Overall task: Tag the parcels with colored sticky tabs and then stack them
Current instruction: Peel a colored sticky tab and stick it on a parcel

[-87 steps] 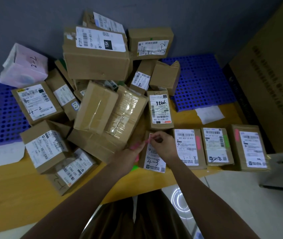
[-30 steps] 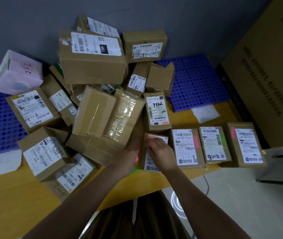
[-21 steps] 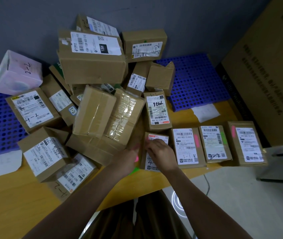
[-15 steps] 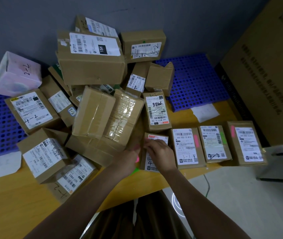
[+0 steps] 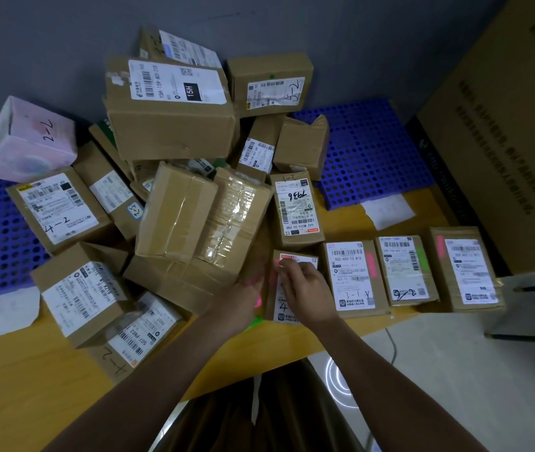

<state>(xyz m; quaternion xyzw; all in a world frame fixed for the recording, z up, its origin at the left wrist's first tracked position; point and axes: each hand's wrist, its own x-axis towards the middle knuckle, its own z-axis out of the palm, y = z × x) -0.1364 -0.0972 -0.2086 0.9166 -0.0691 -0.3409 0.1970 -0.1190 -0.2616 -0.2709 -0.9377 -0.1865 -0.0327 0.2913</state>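
Right fingers (image 5: 284,268) seemingly press parcel (image 5: 287,313).

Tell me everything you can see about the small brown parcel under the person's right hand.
The small brown cardboard parcel lies flat near the wooden table's front edge, leftmost in a row of four labelled parcels. A white shipping label with a red strip at its far end covers its top; a handwritten 4 shows near the front. The right hand rests on it, fingertips at a pink sticky tab by the label's far left corner. The left hand, holding pink tabs, sits beside its left edge.
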